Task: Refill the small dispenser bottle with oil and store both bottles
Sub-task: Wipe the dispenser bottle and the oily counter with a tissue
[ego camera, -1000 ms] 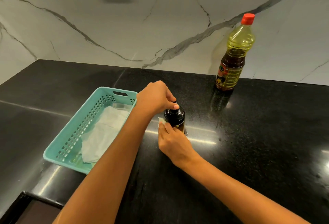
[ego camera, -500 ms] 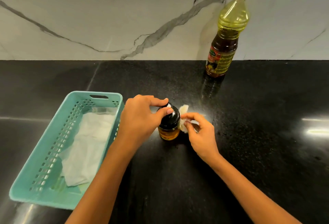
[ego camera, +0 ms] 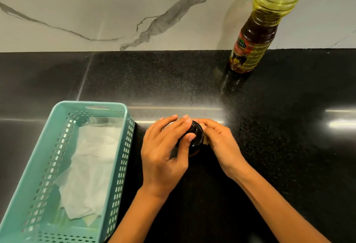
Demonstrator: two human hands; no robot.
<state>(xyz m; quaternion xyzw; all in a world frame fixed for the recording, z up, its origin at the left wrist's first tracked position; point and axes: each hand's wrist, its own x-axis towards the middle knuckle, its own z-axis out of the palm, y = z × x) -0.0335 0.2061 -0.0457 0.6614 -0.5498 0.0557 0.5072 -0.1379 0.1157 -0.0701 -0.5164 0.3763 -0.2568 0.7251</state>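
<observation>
– While you have the head feed up, what sits nearest?

– Both forearms come up from the bottom edge, and I see the hands meet on the small dispenser bottle (ego camera: 196,135), which stands upright on the black counter (ego camera: 289,146). The left hand (ego camera: 163,152) is curled over its black cap, fingertips on the far rim and thumb on the near side, gripping it. The right hand (ego camera: 221,142) is curled too, and holds a pale scrap (ego camera: 205,142) against the bottle's right side. The hands hide most of the bottle's body, so I cannot tell how full it is.

– And off to the side?

– Just left of the left hand lies a teal slotted basket (ego camera: 119,165), with crumpled white paper (ego camera: 92,163) on its floor. I cannot make out anything else in it.

– Further out?

– Well beyond the right hand, and to its right, the large oil bottle (ego camera: 256,36) stands upright against the marble wall (ego camera: 96,11). Its top runs out of frame. Yellow oil shows through the clear shoulder, and lower down the contents look dark brown.

– Any writing?

– Only its label (ego camera: 248,53): a white script word on a red band over yellow, with fine print. From my seat it is too blurred to read.
</observation>
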